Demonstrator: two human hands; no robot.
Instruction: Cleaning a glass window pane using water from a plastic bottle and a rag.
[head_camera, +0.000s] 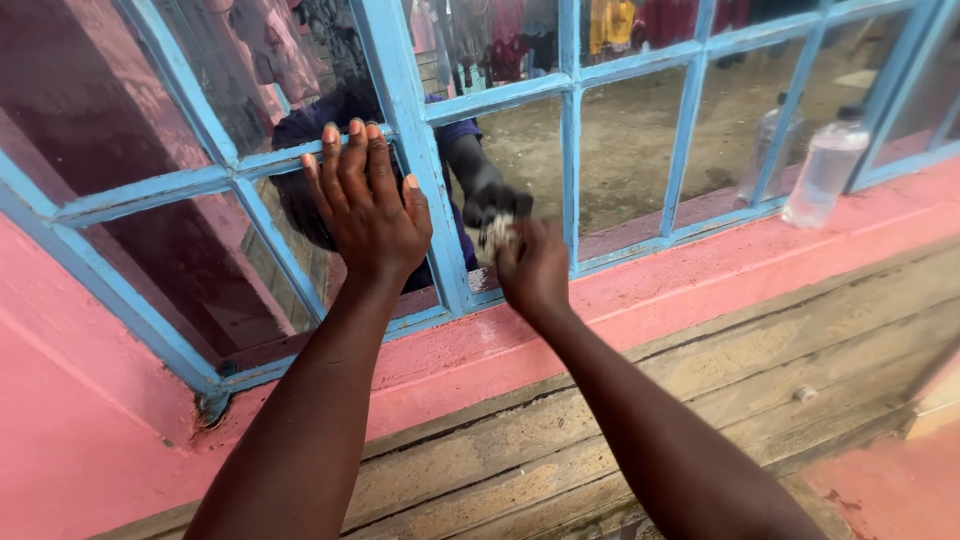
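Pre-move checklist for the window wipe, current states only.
1. Left hand braced flat on the glass pane and blue frame: ok.
2. Right hand gripping the crumpled rag: ok.
3. Rag pressed to the pane: ok.
4. Plastic bottle upright on the pink sill, apart from both hands: ok.
5. Pane clean: cannot tell, reflections cover it.

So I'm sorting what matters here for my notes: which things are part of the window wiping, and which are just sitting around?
In use:
- right hand pressing a crumpled cloth against the glass
- left hand flat on the window pane
- blue window frame

Just there:
- clear plastic bottle on the pink sill
- wooden ledge below
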